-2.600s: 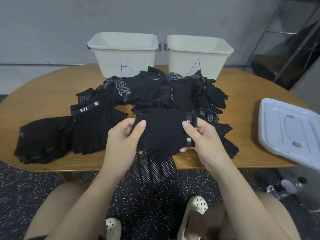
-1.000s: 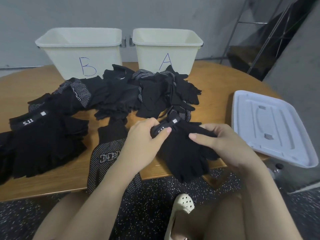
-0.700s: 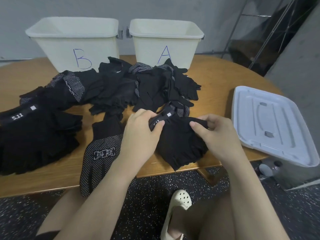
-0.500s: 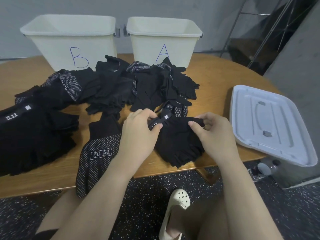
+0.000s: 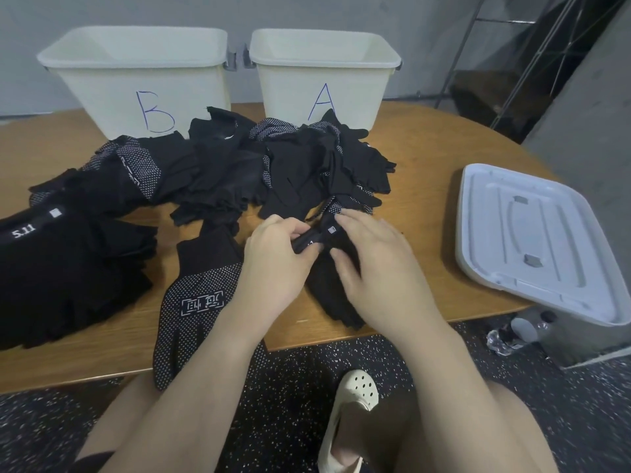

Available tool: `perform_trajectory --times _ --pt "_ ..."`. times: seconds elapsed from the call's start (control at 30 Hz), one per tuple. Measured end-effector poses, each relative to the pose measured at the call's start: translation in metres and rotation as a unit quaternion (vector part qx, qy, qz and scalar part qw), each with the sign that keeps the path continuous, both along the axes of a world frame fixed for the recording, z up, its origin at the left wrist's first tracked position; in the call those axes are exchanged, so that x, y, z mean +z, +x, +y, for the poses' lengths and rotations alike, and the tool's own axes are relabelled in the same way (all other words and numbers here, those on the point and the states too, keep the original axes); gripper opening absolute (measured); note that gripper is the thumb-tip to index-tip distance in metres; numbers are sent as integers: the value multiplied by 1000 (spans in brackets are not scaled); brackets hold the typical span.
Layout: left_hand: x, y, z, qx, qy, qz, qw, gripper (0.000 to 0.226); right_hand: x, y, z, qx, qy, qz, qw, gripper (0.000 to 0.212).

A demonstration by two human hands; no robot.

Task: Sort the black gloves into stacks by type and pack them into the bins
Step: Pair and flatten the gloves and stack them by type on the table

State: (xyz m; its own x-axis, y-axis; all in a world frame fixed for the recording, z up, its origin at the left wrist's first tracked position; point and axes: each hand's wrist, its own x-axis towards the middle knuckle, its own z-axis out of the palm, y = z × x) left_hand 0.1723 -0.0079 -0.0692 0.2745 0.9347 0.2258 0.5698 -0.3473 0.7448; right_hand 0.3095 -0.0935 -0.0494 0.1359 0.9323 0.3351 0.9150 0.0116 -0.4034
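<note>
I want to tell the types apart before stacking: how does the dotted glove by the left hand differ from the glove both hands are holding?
The dotted glove is covered in white dots with a boxed white print; the held glove is plain black with a wrist strap bearing a small tag. The dotted glove lies flat and untouched, hanging over the table edge; the held glove is gripped by the left hand and right hand. Both are black.
</note>
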Motion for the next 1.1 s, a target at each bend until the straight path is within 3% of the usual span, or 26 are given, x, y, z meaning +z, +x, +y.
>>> perform_trajectory --times 0.13,0.37,0.5,0.6,0.8,0.87,0.97,1.07,1.1 --pt "2 -2 -2 -4 4 -10 1000 14 -19 -7 -2 -11 -86 -24 996 68" --pt "4 -1 -10 -23 70 -1 997 21 -25 -7 1 -31 -137 -38 989 68" --pt "5 -1 -10 -40 32 -40 998 23 -25 -6 0 -33 -112 -16 993 66" --pt "8 -3 -11 -60 12 -45 997 34 -22 -3 1 -32 -54 49 997 63" --pt "23 -8 -16 -98 25 -88 991 13 -3 14 -1 12 37 206 978 60" --pt "30 -10 -19 -112 -14 -139 984 13 11 19 -2 27 27 276 960 47" --pt "36 -8 -22 -95 -78 -258 958 23 24 25 0 45 22 366 929 12" --pt "35 -6 -29 -72 -193 -372 905 53 30 21 -1 41 43 440 896 11" --pt "35 -7 -32 -82 -224 -388 890 53 31 18 -1 38 52 449 891 12"
